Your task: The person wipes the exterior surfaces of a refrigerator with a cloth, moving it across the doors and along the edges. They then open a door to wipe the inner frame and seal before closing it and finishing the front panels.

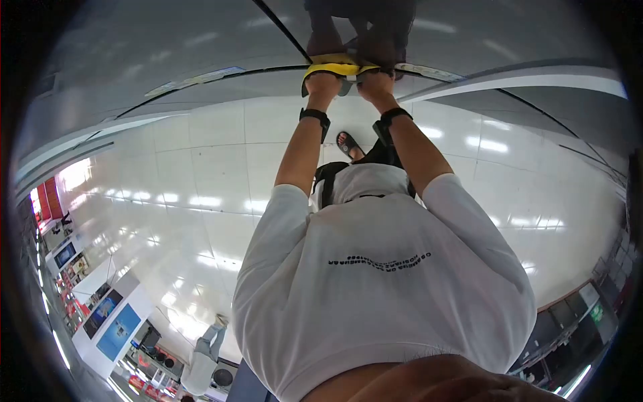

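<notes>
A yellow item (338,68) with a dark edge, perhaps a cloth or strap, lies against a glossy dark grey surface (201,40) at the top. My left hand (323,84) is closed on it. At its right end is my right hand (376,86), also closed, beside something dark. Fingertips of both hands are mostly hidden. A small grey piece (347,86) shows between the hands. Both wrists wear black bands.
Thin dark seams and a pale curved edge (536,75) cross the glossy surface. Below lies a shiny tiled floor (214,161), with a sandaled foot (348,145). Display stands (120,328) and another person (201,365) are at the lower left.
</notes>
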The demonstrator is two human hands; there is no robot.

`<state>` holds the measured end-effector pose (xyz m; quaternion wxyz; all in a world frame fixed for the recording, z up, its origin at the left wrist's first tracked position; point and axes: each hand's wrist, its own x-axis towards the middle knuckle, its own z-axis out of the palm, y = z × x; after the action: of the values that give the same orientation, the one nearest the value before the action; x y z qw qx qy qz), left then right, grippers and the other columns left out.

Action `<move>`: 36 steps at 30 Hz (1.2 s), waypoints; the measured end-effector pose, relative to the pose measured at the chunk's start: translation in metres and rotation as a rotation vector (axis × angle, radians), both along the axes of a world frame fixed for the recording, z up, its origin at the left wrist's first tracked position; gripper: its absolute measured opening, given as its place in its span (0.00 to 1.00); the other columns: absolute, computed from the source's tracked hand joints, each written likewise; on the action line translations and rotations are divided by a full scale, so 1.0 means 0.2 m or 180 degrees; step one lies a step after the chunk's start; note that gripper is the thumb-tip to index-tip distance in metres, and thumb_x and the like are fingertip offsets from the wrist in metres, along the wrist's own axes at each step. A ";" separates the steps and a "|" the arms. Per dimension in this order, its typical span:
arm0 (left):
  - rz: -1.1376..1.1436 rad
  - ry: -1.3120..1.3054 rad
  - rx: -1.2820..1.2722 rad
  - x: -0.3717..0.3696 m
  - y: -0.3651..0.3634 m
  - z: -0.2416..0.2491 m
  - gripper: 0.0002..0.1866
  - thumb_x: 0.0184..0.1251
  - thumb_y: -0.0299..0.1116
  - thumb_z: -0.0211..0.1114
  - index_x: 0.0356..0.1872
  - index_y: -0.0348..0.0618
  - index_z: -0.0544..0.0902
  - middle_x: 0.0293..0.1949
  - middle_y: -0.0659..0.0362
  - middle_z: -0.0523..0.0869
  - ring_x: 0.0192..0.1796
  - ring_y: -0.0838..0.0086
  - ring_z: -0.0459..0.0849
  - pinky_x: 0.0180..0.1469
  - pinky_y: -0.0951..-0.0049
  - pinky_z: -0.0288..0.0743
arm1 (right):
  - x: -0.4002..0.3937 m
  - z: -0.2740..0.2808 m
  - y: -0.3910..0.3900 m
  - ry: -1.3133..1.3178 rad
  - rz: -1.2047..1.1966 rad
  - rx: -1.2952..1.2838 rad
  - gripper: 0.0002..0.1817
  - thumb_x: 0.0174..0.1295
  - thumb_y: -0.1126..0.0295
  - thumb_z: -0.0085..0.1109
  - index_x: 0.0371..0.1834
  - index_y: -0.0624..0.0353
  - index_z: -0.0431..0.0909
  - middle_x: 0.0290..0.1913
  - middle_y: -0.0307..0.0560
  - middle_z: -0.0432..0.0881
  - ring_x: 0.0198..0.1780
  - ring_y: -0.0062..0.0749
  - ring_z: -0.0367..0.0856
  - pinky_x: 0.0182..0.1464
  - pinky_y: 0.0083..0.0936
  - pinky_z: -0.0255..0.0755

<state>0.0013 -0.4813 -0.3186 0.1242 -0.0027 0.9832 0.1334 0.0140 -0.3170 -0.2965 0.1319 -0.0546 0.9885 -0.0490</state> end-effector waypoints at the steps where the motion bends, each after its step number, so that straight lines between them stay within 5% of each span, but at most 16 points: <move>1: 0.0059 0.0228 -0.0001 0.00 0.01 -0.01 0.23 0.62 0.45 0.58 0.58 0.53 0.79 0.57 0.50 0.82 0.58 0.53 0.80 0.60 0.56 0.72 | -0.01 0.00 0.01 -0.0179 -0.0025 -0.0141 0.22 0.57 0.53 0.57 0.50 0.54 0.82 0.51 0.53 0.83 0.56 0.47 0.80 0.64 0.48 0.65; 3: 0.0169 0.0059 -0.0016 -0.01 0.02 -0.02 0.23 0.62 0.45 0.58 0.58 0.53 0.79 0.56 0.50 0.82 0.58 0.53 0.80 0.60 0.56 0.73 | 0.00 0.01 0.05 0.0141 0.0260 -0.0196 0.18 0.57 0.54 0.58 0.41 0.56 0.85 0.41 0.54 0.86 0.46 0.48 0.85 0.52 0.43 0.77; 12: 0.0466 0.0089 -0.0003 0.01 0.03 -0.04 0.20 0.59 0.51 0.60 0.45 0.50 0.86 0.46 0.52 0.87 0.51 0.57 0.84 0.51 0.59 0.78 | -0.04 0.01 0.08 -0.0523 0.0344 -0.0384 0.16 0.58 0.55 0.57 0.39 0.55 0.86 0.41 0.54 0.86 0.45 0.47 0.86 0.50 0.43 0.78; 13: 0.0835 -0.0137 0.0025 0.07 0.08 0.11 0.21 0.58 0.52 0.60 0.44 0.49 0.86 0.44 0.51 0.87 0.50 0.57 0.85 0.51 0.60 0.78 | -0.05 0.04 0.09 -0.0621 0.0312 -0.0409 0.17 0.58 0.55 0.57 0.38 0.55 0.86 0.41 0.54 0.86 0.45 0.47 0.86 0.51 0.43 0.78; 16: 0.0697 0.0475 0.0160 0.18 0.07 0.00 0.20 0.61 0.51 0.57 0.42 0.48 0.86 0.41 0.51 0.87 0.46 0.54 0.85 0.50 0.57 0.78 | -0.01 0.01 0.11 0.0054 0.0715 -0.0239 0.17 0.59 0.54 0.56 0.37 0.55 0.86 0.40 0.54 0.86 0.44 0.46 0.86 0.50 0.43 0.77; 18: 0.0543 0.0906 0.0396 0.23 0.06 -0.03 0.19 0.62 0.51 0.56 0.41 0.50 0.86 0.40 0.52 0.88 0.44 0.54 0.86 0.48 0.56 0.79 | -0.01 0.01 0.13 -0.0295 0.0851 -0.0212 0.18 0.59 0.53 0.56 0.36 0.56 0.86 0.40 0.54 0.86 0.42 0.46 0.86 0.49 0.43 0.77; 20: 0.0775 -0.0027 0.0172 0.27 0.13 0.12 0.19 0.63 0.48 0.57 0.43 0.47 0.86 0.42 0.50 0.88 0.45 0.53 0.85 0.49 0.55 0.79 | 0.03 0.02 0.18 0.0060 0.1007 -0.0262 0.19 0.58 0.51 0.56 0.33 0.56 0.86 0.36 0.54 0.86 0.40 0.45 0.86 0.50 0.43 0.76; 24: 0.0365 -0.0314 -0.0166 0.34 0.18 0.06 0.20 0.64 0.46 0.55 0.41 0.41 0.86 0.41 0.49 0.88 0.43 0.54 0.87 0.49 0.57 0.79 | 0.08 0.05 0.21 0.0079 0.0831 -0.0499 0.19 0.58 0.51 0.56 0.29 0.57 0.85 0.32 0.53 0.86 0.39 0.46 0.86 0.50 0.44 0.75; 26: 0.0260 -0.1044 0.0183 0.41 0.20 0.13 0.19 0.62 0.46 0.57 0.42 0.43 0.86 0.41 0.48 0.88 0.44 0.56 0.87 0.48 0.56 0.80 | 0.17 0.13 0.22 -0.0821 0.1018 -0.0031 0.23 0.63 0.48 0.52 0.40 0.57 0.85 0.45 0.54 0.86 0.52 0.47 0.82 0.67 0.49 0.62; 28: 0.0075 -0.0321 0.0242 0.57 0.24 0.08 0.18 0.62 0.46 0.58 0.41 0.44 0.86 0.40 0.49 0.88 0.43 0.55 0.87 0.47 0.57 0.80 | 0.29 0.08 0.25 -0.0635 0.0916 -0.0141 0.20 0.61 0.52 0.57 0.42 0.58 0.85 0.47 0.54 0.84 0.54 0.47 0.80 0.67 0.49 0.60; 31: -0.0237 -0.0651 0.0389 0.75 0.30 0.10 0.17 0.60 0.42 0.61 0.41 0.40 0.84 0.38 0.46 0.87 0.42 0.54 0.86 0.45 0.55 0.80 | 0.47 0.02 0.27 -0.0083 0.0809 0.0006 0.17 0.57 0.57 0.61 0.44 0.55 0.84 0.52 0.53 0.81 0.61 0.44 0.75 0.67 0.46 0.61; 36: -0.0320 -0.0118 0.0698 0.94 0.38 0.12 0.17 0.60 0.43 0.61 0.34 0.37 0.85 0.34 0.46 0.87 0.41 0.52 0.86 0.47 0.54 0.79 | 0.64 -0.08 0.28 -0.0049 0.1246 -0.0201 0.19 0.52 0.57 0.64 0.41 0.58 0.84 0.46 0.55 0.83 0.57 0.45 0.78 0.67 0.44 0.60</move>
<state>0.1898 -0.4051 -0.2940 0.1484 0.0578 0.9592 0.2337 0.1423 -0.2601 -0.3115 0.1447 -0.2495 0.9560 -0.0539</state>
